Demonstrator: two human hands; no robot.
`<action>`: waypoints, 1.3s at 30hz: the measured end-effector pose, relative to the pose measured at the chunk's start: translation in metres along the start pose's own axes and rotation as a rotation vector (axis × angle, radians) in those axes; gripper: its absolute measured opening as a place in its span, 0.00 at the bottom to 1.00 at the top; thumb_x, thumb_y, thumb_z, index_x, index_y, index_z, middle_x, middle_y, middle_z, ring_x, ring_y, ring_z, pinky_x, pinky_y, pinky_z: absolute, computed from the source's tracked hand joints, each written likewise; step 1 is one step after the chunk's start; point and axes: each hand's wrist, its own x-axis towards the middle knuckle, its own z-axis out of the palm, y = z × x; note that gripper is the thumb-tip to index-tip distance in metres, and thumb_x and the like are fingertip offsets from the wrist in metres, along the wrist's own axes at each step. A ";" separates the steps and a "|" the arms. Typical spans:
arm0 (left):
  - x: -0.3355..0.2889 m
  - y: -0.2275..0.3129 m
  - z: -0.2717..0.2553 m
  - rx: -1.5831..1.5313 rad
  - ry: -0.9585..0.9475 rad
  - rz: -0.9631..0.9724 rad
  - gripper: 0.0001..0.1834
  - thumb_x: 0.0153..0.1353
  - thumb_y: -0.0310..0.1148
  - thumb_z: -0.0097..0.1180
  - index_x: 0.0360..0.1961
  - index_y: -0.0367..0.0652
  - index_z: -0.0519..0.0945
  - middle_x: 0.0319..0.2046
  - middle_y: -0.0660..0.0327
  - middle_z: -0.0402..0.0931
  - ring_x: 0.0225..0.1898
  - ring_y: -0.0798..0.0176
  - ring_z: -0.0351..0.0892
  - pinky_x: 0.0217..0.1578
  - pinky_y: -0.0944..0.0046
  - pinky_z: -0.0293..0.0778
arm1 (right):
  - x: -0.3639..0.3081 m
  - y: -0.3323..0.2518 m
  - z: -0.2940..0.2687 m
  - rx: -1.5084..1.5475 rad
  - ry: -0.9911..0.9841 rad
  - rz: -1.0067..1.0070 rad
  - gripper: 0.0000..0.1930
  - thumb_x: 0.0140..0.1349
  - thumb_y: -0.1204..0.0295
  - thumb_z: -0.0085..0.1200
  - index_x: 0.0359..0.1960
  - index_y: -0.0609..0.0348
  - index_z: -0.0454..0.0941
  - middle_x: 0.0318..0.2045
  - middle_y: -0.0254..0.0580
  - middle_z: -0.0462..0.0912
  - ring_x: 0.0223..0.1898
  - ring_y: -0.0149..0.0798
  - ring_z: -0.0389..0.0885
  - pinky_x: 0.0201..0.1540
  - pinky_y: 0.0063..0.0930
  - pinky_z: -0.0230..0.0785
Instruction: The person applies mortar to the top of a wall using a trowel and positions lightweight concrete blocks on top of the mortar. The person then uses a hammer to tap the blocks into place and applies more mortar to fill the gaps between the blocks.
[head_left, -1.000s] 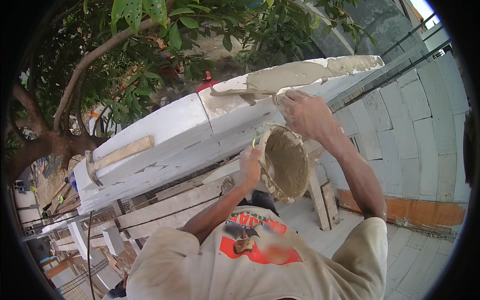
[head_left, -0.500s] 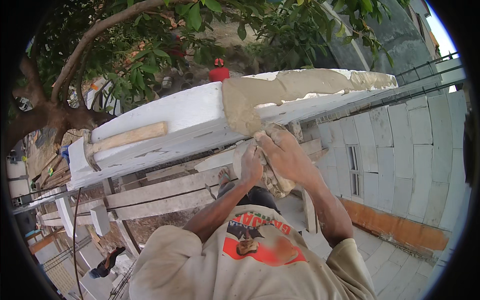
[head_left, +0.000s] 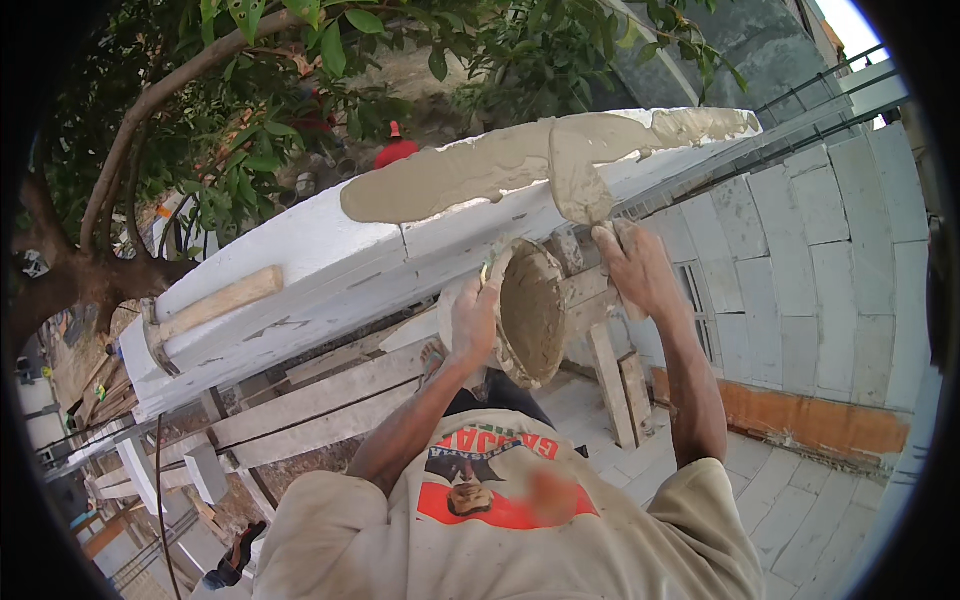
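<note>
My left hand grips the rim of a round mortar-caked pan, held on edge just below the top of a white block wall. My right hand is closed on the handle of a trowel whose blade, coated in grey mortar, stands against the wall's top. A long band of wet mortar lies along the top of the wall from its middle to the right end.
A wooden-handled tool rests on the wall top at the left. Wooden planks of a scaffold run below the wall. A white block wall rises at right. Tree branches hang beyond, and a person in red stands far below.
The mortar band on the wall top has grown longer to the left. My right hand came from the pan up to the wall with the trowel; the pan tipped more on edge.
</note>
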 end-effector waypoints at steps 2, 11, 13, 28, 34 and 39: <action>0.003 0.004 0.005 0.114 0.000 0.020 0.19 0.74 0.41 0.54 0.36 0.33 0.80 0.27 0.66 0.71 0.34 0.66 0.68 0.38 0.58 0.68 | -0.045 0.008 0.000 0.245 -0.120 0.113 0.15 0.76 0.66 0.52 0.41 0.70 0.80 0.30 0.61 0.85 0.39 0.65 0.88 0.42 0.55 0.77; 0.011 0.031 0.052 0.181 -0.017 0.222 0.21 0.76 0.44 0.51 0.35 0.35 0.78 0.23 0.58 0.69 0.29 0.64 0.68 0.33 0.56 0.67 | -0.099 0.143 0.134 -0.293 -0.070 -0.017 0.12 0.68 0.70 0.56 0.49 0.62 0.81 0.39 0.55 0.85 0.41 0.52 0.90 0.40 0.46 0.83; 0.011 0.046 0.061 0.215 -0.023 0.245 0.20 0.76 0.44 0.52 0.34 0.35 0.77 0.22 0.59 0.67 0.28 0.65 0.66 0.31 0.56 0.66 | -0.077 0.154 0.174 -0.390 -0.051 -0.088 0.13 0.66 0.71 0.57 0.50 0.61 0.81 0.38 0.52 0.85 0.41 0.53 0.89 0.38 0.45 0.84; -0.025 0.006 0.068 -0.190 0.437 0.254 0.18 0.78 0.36 0.53 0.29 0.39 0.75 0.26 0.71 0.69 0.30 0.74 0.62 0.30 0.65 0.63 | -0.031 0.160 0.155 0.326 -0.774 -0.405 0.15 0.62 0.66 0.66 0.41 0.68 0.83 0.33 0.56 0.87 0.39 0.50 0.89 0.43 0.44 0.78; -0.076 -0.018 0.008 -0.469 0.714 0.128 0.14 0.79 0.36 0.52 0.36 0.40 0.79 0.31 0.74 0.71 0.34 0.78 0.63 0.35 0.69 0.63 | -0.014 0.112 0.103 0.363 -0.907 -0.353 0.16 0.66 0.63 0.64 0.43 0.66 0.81 0.31 0.48 0.82 0.34 0.41 0.78 0.42 0.39 0.73; -0.094 -0.026 -0.034 -0.594 0.806 0.035 0.14 0.80 0.37 0.50 0.41 0.39 0.82 0.31 0.73 0.71 0.34 0.77 0.64 0.36 0.69 0.63 | 0.021 0.021 0.019 0.328 -0.872 -0.543 0.11 0.69 0.68 0.58 0.42 0.66 0.82 0.30 0.45 0.80 0.34 0.35 0.76 0.43 0.35 0.72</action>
